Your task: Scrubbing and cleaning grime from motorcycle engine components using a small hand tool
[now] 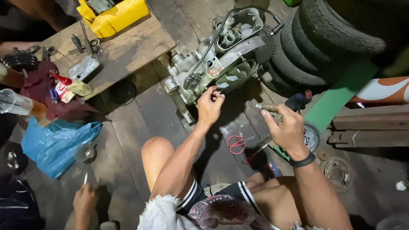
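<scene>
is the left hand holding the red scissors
No, the left hand pinches a part at the engine, while the red scissors lie on the floor.

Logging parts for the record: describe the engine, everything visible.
The engine is a small grey cast-metal unit, grimy, lying tilted on the dark plank floor beside stacked tyres. One end has cooling fins; an open cover on top exposes round ports. A black cable runs along it. The left hand pinches something at its lower edge; the right hand hovers apart from it.
</scene>
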